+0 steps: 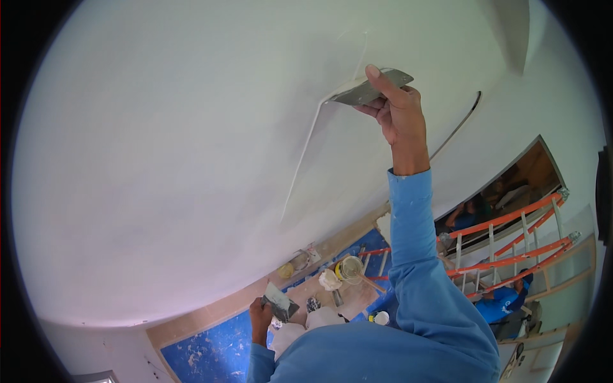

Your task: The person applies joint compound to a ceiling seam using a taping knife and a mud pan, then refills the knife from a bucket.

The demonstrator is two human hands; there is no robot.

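My right hand (pixel 402 115) is raised to the pale wall (pixel 172 147), closed on a flat, flexible steel filling blade (pixel 365 94). The thumb lies on the blade's upper face and the fingers are underneath. Its far edge meets the wall. From the blade's left corner a thin white line of filler (pixel 302 163) runs downward, and a fainter one rises above it. Low and near my body, my left hand (pixel 260 317) grips a second filling blade (pixel 282 302) by its side. Whitish filler covers part of that blade.
Blue sheeting (pixel 214 345) covers the floor, with white spatters. Below stand an open bucket (pixel 350 269) and a smaller white-lidded tub (pixel 381 318). An orange ladder (pixel 511 262) is at the right, with a person in blue (pixel 501 305) beyond. A dark slot (pixel 456 127) crosses the wall.
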